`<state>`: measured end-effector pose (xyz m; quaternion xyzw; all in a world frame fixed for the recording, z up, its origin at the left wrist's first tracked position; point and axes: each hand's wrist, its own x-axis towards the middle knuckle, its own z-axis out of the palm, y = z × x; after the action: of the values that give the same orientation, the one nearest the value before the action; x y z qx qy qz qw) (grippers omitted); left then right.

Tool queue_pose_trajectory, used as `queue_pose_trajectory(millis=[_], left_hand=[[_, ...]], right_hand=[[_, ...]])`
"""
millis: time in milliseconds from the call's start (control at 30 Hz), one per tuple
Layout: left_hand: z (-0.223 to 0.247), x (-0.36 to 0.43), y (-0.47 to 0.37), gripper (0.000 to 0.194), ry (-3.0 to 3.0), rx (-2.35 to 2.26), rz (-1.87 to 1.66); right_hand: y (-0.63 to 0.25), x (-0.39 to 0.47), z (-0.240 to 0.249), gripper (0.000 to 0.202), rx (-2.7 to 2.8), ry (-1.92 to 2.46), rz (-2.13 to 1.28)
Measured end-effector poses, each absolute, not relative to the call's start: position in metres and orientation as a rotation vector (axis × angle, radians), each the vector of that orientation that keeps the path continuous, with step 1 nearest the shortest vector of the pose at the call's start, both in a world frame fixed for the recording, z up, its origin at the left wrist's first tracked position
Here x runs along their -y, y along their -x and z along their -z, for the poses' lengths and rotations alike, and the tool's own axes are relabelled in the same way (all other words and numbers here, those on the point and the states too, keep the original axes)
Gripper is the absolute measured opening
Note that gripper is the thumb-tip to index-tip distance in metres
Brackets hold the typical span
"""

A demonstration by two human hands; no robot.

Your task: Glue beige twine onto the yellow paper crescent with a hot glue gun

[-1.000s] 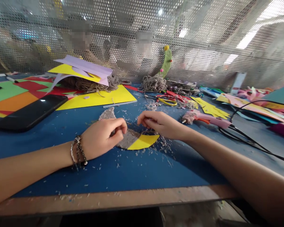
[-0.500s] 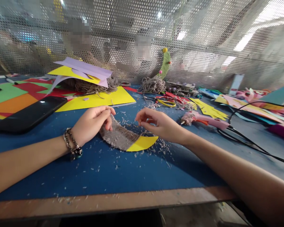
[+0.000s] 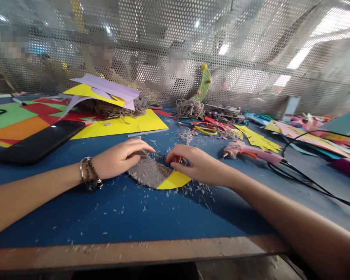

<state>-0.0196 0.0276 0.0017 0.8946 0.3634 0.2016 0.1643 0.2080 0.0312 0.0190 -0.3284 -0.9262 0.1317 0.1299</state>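
A crescent-shaped piece (image 3: 148, 170) lies on the blue tabletop, most of it covered in grey yarn. Its right end is bare yellow paper (image 3: 172, 181). My left hand (image 3: 116, 158) rests over the crescent's left end, fingers stretched out flat and pointing right. Just above the yellow end, my right hand (image 3: 194, 162) has its fingers curled in, thumb close to the index finger. Whatever sits between those fingertips is hidden. Grey fibre scraps are scattered around the crescent.
A pink glue gun (image 3: 251, 151) with a black cable lies to the right. A black phone (image 3: 41, 142) lies left. Behind are yellow paper (image 3: 125, 124), grey yarn (image 3: 189, 107), yellow-handled scissors (image 3: 205, 130) and a green crescent (image 3: 204, 84) against the perforated metal screen (image 3: 151, 35).
My left hand has lowered slightly and its fingers have straightened over the crescent. My right hand has come down closer to the crescent's yellow end.
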Motion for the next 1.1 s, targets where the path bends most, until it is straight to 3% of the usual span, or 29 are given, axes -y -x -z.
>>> queue_pose_trajectory(millis=[267,500,733,1100], left_hand=[[0.001,-0.027,0.021,0.038,-2.796,-0.927,-0.280],[-0.003,-0.027,0.023,0.035,-2.798,-0.887,-0.369],[-0.006,-0.020,0.020,0.033,-2.982,-1.020,-0.630],[-0.010,-0.011,0.019,0.027,-3.293,-0.969,-0.805]], right_hand=[[-0.216,-0.029,-0.029,0.048,2.878,0.873,-0.443],[-0.216,-0.029,-0.033,0.034,2.888,0.842,-0.433],[-0.219,-0.029,-0.034,0.038,2.768,0.840,-0.487],[-0.221,-0.033,-0.040,0.023,2.700,0.856,-0.602]])
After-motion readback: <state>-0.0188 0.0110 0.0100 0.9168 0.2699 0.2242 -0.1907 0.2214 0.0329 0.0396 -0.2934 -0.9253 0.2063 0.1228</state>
